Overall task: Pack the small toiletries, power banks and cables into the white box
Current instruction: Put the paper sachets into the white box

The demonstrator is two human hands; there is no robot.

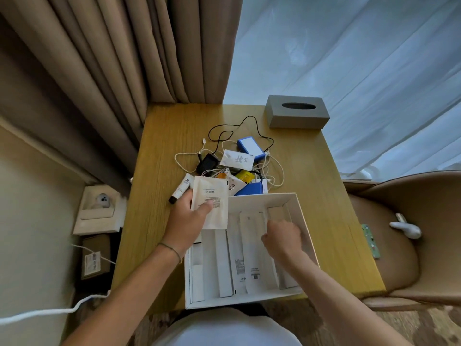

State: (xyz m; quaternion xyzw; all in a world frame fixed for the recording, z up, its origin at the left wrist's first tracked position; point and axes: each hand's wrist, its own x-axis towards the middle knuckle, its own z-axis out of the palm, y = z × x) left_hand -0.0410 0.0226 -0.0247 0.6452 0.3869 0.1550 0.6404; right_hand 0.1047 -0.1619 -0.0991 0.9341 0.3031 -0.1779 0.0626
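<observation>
The open white box [303,221] stands at the table's near edge with several white sachets and slim tubes lying side by side in it. My left hand [185,224] holds a cream sachet [210,201] over the box's far left corner, thumb on top. My right hand [283,237] is inside the box with fingers curled onto the packets at the right; whether it grips one is unclear. Behind the box lies a pile: a white tube with a black cap [180,189], a white sachet [238,159], two blue power banks [250,147] [250,189], a black charger [208,162], and white cables [274,171] and black cables [249,122].
A grey tissue box [296,114] stands at the wooden table's [331,208] far right corner. Curtains hang behind. A tan chair [411,236] with a white object on its seat is at the right. Boxes and a white cord lie on the floor at the left.
</observation>
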